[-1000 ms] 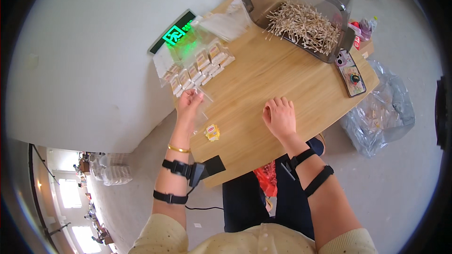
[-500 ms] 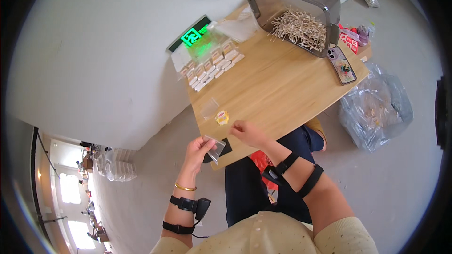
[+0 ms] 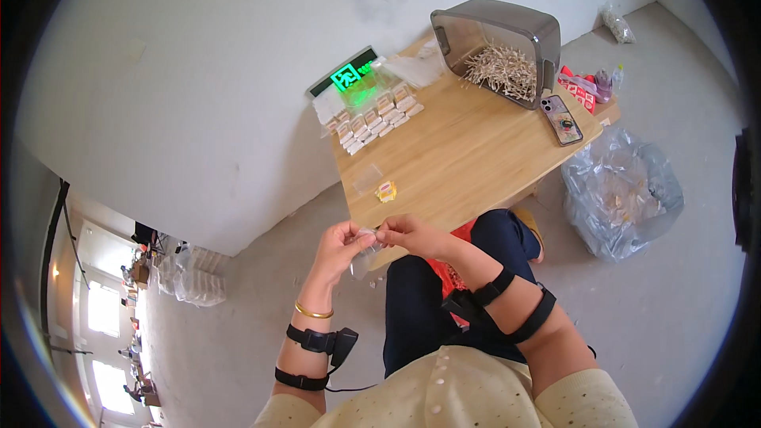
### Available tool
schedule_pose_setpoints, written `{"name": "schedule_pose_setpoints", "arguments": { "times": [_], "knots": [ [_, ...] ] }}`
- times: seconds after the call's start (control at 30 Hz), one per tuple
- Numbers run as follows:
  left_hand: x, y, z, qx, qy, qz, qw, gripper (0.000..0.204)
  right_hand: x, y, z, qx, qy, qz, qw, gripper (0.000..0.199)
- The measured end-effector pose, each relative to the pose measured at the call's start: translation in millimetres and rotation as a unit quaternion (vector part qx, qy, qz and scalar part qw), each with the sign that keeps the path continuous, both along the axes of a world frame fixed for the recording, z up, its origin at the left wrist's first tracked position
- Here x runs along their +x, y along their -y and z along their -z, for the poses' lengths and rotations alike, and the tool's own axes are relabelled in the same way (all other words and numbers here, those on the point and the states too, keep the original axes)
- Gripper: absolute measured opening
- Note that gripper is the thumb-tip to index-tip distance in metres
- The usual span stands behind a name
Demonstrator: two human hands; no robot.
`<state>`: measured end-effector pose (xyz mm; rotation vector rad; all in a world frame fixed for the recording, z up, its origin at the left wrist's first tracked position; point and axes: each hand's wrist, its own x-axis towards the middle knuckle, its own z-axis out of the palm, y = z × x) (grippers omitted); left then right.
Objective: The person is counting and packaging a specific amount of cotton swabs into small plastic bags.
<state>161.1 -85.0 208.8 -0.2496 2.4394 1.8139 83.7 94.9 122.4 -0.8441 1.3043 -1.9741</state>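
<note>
Close to the table's near left corner, my left hand (image 3: pixel 338 251) pinches a small clear plastic bag (image 3: pixel 361 263). The fingers of my right hand (image 3: pixel 408 234) meet it from the right and grip the top edge of the same bag. Whether anything lies inside the bag is too small to tell. Just beyond my hands, on the table, rests a yellow and white label or sticker stack (image 3: pixel 386 192). Beside it lies another clear bag (image 3: pixel 368 180), flat on the wood.
A grey translucent bin (image 3: pixel 547 47) lies on its side, cotton swabs (image 3: pixel 503 71) spilling within it. Rows of small packed boxes (image 3: pixel 384 119) stand near a lit green sign (image 3: pixel 346 77). A phone (image 3: pixel 561 120) lies at the right edge; a large plastic bag (image 3: pixel 622 194) sits on the floor.
My right hand has moved left to meet my left hand and now grips the bag too. The whole view has shifted slightly, so the table appears lower.
</note>
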Motion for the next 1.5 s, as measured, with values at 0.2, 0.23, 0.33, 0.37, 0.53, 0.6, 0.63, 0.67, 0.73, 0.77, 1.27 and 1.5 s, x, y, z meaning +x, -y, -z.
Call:
{"name": "schedule_pose_setpoints", "arguments": {
  "times": [0.2, 0.23, 0.33, 0.37, 0.53, 0.6, 0.63, 0.67, 0.73, 0.77, 1.27, 1.5],
  "knots": [
    [20, -2, -13, -0.017, -0.019, 0.012, 1.0, 0.018, 21, -14, -31, 0.026, -0.059, 0.043, 0.997, 0.015],
    [24, 2, -13, -0.018, -0.019, 0.012, 1.0, 0.019, 23, -14, -34, 0.031, -0.07, 0.037, 0.996, 0.015],
    [33, 2, -22, -0.009, -0.027, 0.016, 0.999, 0.021, 23, -9, -34, -0.004, -0.07, 0.012, 0.997, 0.014],
    [35, 2, -26, -0.005, -0.032, 0.017, 0.999, 0.022, 21, -6, -33, -0.025, -0.064, 0.001, 0.998, 0.014],
    [49, 13, -31, -0.005, -0.035, 0.035, 0.999, 0.02, 23, 4, -39, -0.01, -0.042, -0.041, 0.998, 0.015],
    [53, 14, -32, 0.001, -0.04, 0.038, 0.998, 0.018, 24, 4, -45, -0.002, -0.05, -0.054, 0.997, 0.016],
    [54, 14, -33, 0.004, -0.042, 0.038, 0.998, 0.017, 25, 3, -47, -0.002, -0.055, -0.056, 0.997, 0.016],
    [55, 13, -35, 0.007, -0.045, 0.039, 0.998, 0.016, 24, 2, -50, -0.002, -0.059, -0.058, 0.997, 0.016],
    [60, 15, -36, 0.008, -0.044, 0.036, 0.998, 0.015, 28, -2, -59, 0.051, -0.122, -0.049, 0.99, 0.015],
    [63, 17, -35, 0.009, -0.044, 0.035, 0.998, 0.014, 29, -2, -64, 0.077, -0.153, -0.045, 0.984, 0.015],
    [79, 50, -20, -0.027, -0.059, 0.046, 0.997, 0.021, 35, 23, -56, 0.113, -0.124, -0.112, 0.979, 0.021],
    [86, 49, -28, -0.083, -0.055, 0.052, 0.994, 0.021, 38, 28, -55, 0.169, -0.159, -0.057, 0.971, 0.022]
  ]
}}
